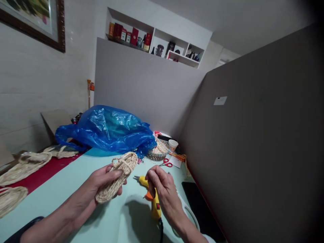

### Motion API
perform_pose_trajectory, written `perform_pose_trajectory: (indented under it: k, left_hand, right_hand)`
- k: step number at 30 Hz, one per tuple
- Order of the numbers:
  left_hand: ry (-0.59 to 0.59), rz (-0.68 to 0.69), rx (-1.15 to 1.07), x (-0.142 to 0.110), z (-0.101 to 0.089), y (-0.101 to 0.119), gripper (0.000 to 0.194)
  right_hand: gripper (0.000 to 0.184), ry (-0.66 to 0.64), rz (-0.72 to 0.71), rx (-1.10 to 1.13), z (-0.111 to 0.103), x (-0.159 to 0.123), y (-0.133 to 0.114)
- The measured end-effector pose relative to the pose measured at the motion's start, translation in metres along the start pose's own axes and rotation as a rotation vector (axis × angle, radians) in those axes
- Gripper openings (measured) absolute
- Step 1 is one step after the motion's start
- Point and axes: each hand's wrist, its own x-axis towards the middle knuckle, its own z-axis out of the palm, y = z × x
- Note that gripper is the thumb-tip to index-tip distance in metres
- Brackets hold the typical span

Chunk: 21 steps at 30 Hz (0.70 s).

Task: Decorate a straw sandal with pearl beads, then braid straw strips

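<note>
My left hand (107, 180) is closed around a small woven straw sandal (117, 177), thumb on top and fingers beneath. The sandal is tilted up above the table, with a braided strap across its upper end. My right hand (162, 189) is raised to the right of it, fingers curled together in a pinch; anything between the fingertips is hidden. Under and beside that hand lies a yellow glue gun (156, 209) with an orange trigger, its nozzle pointing left and a black cord running toward me. White-handled scissors (191, 216) lie partly behind my right wrist.
A blue plastic bag (108, 130) fills the table's back. Beside it are a woven basket (159, 151), a paper cup (173, 144) and red-handled scissors (166, 162). More straw sandals (27, 163) lie at the left. Grey partitions (149, 84) close off the back and right.
</note>
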Motion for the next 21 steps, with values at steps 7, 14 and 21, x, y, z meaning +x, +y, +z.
perform_pose_trajectory:
  k: [7, 14, 21]
  left_hand:
    - [-0.081, 0.024, 0.068, 0.022, 0.014, -0.018, 0.045]
    - [-0.033, 0.02, 0.138, 0.025, 0.017, -0.036, 0.059]
    - [-0.003, -0.056, 0.083, 0.023, 0.008, -0.04, 0.069]
  right_hand:
    - [0.013, 0.158, -0.507, -0.296, 0.004, 0.002, 0.018]
    - [0.013, 0.214, -0.704, -0.443, 0.012, 0.005, 0.033]
    - [0.02, 0.213, -0.748, -0.456, 0.016, -0.001, 0.034]
